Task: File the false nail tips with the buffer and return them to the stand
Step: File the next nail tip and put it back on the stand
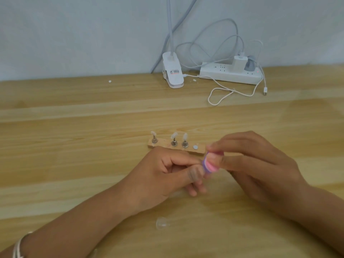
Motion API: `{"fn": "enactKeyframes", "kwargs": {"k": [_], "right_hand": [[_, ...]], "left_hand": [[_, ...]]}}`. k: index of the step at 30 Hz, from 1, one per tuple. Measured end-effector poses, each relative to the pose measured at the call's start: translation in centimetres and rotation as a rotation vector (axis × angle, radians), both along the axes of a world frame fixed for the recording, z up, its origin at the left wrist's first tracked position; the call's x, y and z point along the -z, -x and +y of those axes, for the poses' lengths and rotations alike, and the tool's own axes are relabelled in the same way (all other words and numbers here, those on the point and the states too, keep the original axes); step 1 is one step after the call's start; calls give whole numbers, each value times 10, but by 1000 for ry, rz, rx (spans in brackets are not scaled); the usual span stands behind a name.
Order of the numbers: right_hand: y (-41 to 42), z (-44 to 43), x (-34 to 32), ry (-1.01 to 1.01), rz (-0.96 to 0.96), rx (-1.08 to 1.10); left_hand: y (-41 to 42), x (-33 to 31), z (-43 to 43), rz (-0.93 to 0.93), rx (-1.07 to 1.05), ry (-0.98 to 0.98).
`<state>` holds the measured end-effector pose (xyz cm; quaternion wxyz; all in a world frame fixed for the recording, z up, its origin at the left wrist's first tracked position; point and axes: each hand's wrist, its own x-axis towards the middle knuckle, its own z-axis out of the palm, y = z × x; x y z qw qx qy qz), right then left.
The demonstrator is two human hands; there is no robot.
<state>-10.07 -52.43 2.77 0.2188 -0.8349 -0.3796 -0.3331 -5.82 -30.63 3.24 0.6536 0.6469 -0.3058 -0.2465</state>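
A small wooden stand (pixel 160 145) lies on the table, with three metal holders (pixel 174 142) carrying clear nail tips and one bare round magnet spot (pixel 195 147). In front of it my left hand (pixel 167 175) is pinched shut on something small, probably a nail tip, which my fingers hide. My right hand (pixel 256 164) grips a pink and purple buffer block (pixel 210 165), blurred, its face against my left fingertips. A loose clear nail tip (pixel 162 222) lies on the table nearer to me.
A white clip lamp base (pixel 172 72) and a white power strip (pixel 230 73) with plugs and looping cables (pixel 221 94) sit at the table's back edge by the wall. A bracelet (pixel 19 246) is on my left wrist.
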Motion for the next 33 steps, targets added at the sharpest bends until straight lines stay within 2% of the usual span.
{"fn": "enactKeyframes", "kwargs": {"k": [5,10,14,18,23,27,31,33], "right_hand": [[7,8,5,-29,-2,-50],[-3,-5,0,-21,20,25],[8,6,4,4,0,-47],[-1,-3,0,12,-38,59],[9,7,4,13,-38,-69],[-2,-3,1,6,-44,41],[8,9,5,-29,-44,-58],[5,4,3,-10,-43,-40]], "left_hand": [[1,-4,0,-8,27,3],[1,-2,-1,-1,-20,-9],[3,-5,-1,-36,12,6],[1,-3,1,34,-19,0],[3,-9,2,14,62,3],[2,-8,2,47,56,-30],[4,-9,2,37,102,-25],[3,-8,1,40,105,-35]]}}
